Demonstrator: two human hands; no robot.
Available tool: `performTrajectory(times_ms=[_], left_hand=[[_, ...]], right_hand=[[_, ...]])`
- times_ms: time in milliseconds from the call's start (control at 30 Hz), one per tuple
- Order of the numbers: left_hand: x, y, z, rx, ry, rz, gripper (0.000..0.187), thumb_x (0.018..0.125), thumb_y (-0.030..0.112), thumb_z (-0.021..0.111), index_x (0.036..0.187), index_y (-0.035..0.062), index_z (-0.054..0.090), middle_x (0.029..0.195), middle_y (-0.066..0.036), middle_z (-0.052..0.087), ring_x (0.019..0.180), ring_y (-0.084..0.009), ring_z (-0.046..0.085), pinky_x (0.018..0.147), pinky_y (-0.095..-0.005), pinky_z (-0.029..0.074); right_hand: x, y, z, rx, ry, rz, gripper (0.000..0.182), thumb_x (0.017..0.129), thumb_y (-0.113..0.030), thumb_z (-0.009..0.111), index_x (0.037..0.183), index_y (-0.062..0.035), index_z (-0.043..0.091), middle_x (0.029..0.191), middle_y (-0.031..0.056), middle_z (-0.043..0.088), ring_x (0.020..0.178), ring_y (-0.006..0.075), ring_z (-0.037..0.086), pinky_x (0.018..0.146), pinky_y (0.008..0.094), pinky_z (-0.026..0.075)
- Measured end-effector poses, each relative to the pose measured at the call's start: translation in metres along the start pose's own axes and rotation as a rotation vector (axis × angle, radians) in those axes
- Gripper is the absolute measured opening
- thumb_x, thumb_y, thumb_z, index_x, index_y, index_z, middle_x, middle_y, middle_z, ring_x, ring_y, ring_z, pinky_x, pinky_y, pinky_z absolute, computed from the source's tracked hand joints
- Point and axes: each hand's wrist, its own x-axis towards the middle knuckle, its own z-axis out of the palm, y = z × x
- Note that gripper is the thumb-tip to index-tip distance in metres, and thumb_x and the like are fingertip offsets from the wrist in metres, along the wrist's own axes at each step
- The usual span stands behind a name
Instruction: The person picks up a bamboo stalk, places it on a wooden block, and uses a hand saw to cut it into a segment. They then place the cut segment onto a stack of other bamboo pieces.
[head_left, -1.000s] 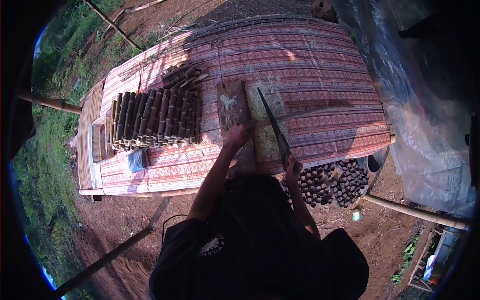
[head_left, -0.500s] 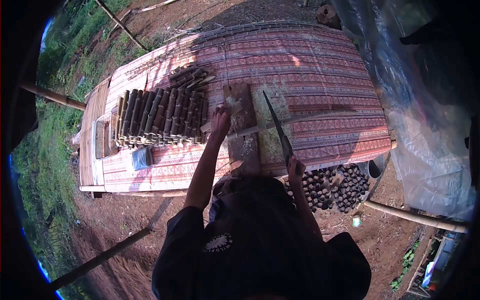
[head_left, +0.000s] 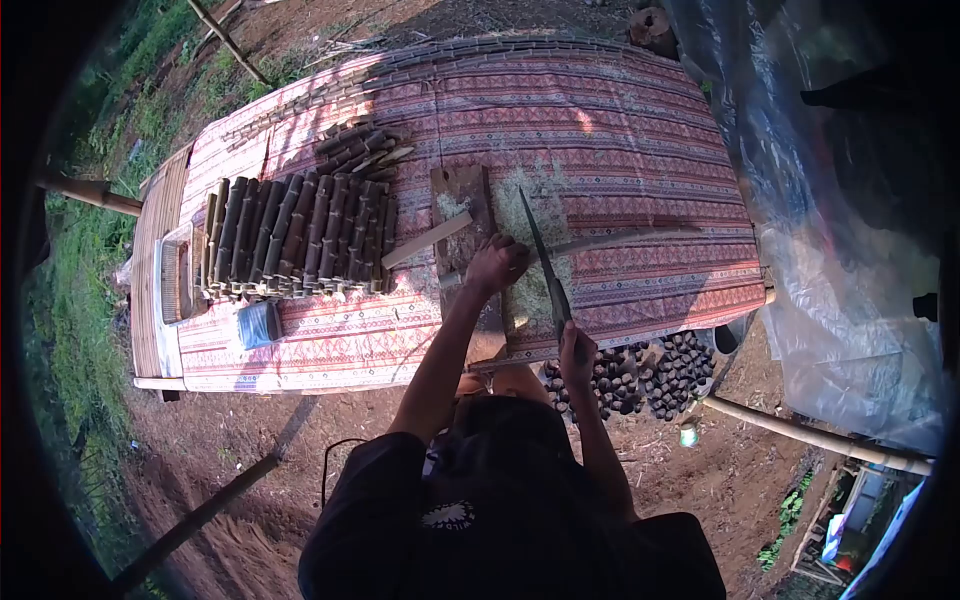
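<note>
A slatted desk draped in red patterned cloth stands on bare brown earth; greenery grows at left, plastic sheeting hangs at right, and sunlight falls in patches.

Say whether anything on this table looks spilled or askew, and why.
Pale crumbs lie loose on the patterned cloth beside the wooden board, so they look spilled. Beyond the aligned stalks, several other stalks lie crosswise, out of line.
</note>
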Motion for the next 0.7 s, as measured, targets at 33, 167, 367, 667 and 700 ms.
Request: performTrajectory(times_ms=[33,167,367,667,700], left_hand=[[0.001,0.001,0.001,-0.023,0.007,-0.006,0.027,0.075,0.023,0.072,0.101,0.0173,0.066,0.097,-0.004,0.062,0.104,-0.0264,0.055,0.093,-0.0435,0.043],[0.0,-0.001,0.004,0.057,0.067,0.021,0.026,0.072,0.023,0.074,0.096,0.0179,0.065,0.093,-0.003,0.06,0.102,-0.0254,0.055,0.09,-0.0426,0.043],[-0.002,0.001,0.004,0.111,0.095,0.016,0.019,0.076,0.025,0.071,0.093,0.0182,0.065,0.091,-0.001,0.059,0.095,-0.0241,0.057,0.089,-0.0429,0.044],[0.0,0.002,0.002,0.074,0.086,0.008,0.02,0.074,0.027,0.072,0.09,0.0166,0.065,0.089,-0.002,0.061,0.094,-0.024,0.059,0.091,-0.0407,0.044],[-0.001,0.002,0.003,0.074,0.107,0.02,0.019,0.074,0.027,0.072,0.089,0.0164,0.066,0.088,-0.003,0.061,0.093,-0.0241,0.059,0.091,-0.0405,0.044]], right_hand=[[-0.002,-0.002,-0.002,-0.024,-0.003,0.001,0.05,0.099,-0.034,0.046,0.06,-0.0043,0.043,0.052,-0.002,0.038,0.048,0.0072,0.037,0.044,0.0284,0.028],[-0.014,-0.007,-0.009,0.057,-0.045,0.092,0.045,0.1,-0.028,0.044,0.063,-0.0028,0.046,0.05,-0.0021,0.039,0.047,0.0069,0.037,0.045,0.0295,0.03],[-0.046,-0.01,-0.024,0.11,-0.018,0.146,0.047,0.099,-0.037,0.045,0.062,-0.0096,0.04,0.054,-0.006,0.035,0.047,0.004,0.033,0.042,0.0234,0.024],[-0.1,0.006,-0.063,0.082,0.007,0.214,0.048,0.1,-0.036,0.043,0.061,-0.0084,0.037,0.055,-0.004,0.031,0.047,0.0058,0.028,0.043,0.0257,0.023],[-0.105,0.006,-0.068,0.08,0.005,0.213,0.048,0.1,-0.036,0.043,0.061,-0.0084,0.037,0.055,-0.004,0.031,0.047,0.0058,0.028,0.043,0.0257,0.023]])
